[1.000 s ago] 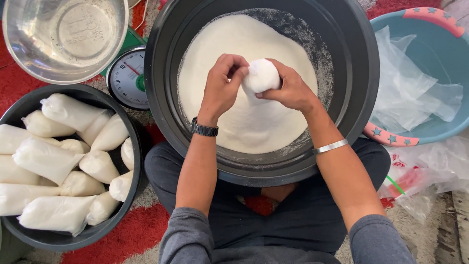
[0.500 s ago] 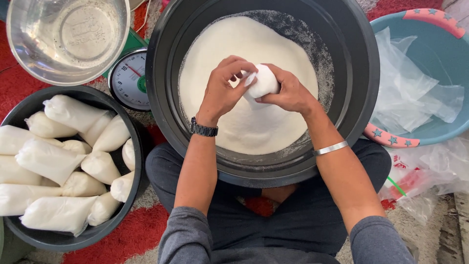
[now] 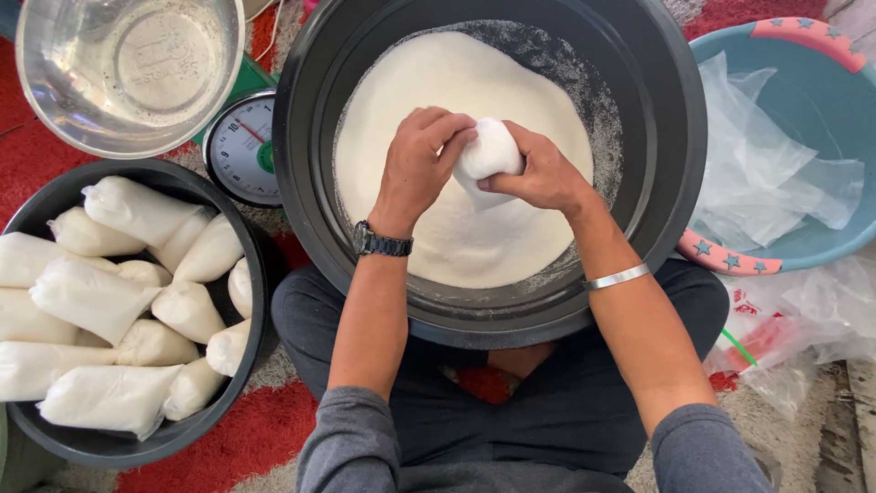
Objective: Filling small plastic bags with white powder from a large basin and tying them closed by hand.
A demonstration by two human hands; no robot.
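Observation:
Over a big black basin [image 3: 671,137] holding a mound of white granules [image 3: 456,82], both my hands grip one small clear bag filled with white granules [image 3: 489,153]. My left hand [image 3: 422,157], with a dark wristwatch, pinches the bag's left side. My right hand [image 3: 540,173], with a silver bracelet on the wrist, wraps around the bag from the right and below. The bag's neck is hidden between my fingers.
A dark tub [image 3: 245,301] at the left holds several filled white bags [image 3: 109,310]. A dial scale [image 3: 245,146] and a steel bowl [image 3: 128,73] sit at the upper left. A blue basin [image 3: 812,100] with empty clear bags [image 3: 776,173] is at the right. My crossed legs are below.
The bag has turned and dropped slightly in my hands. My left fingers have closed further over its top while the right hand keeps hold.

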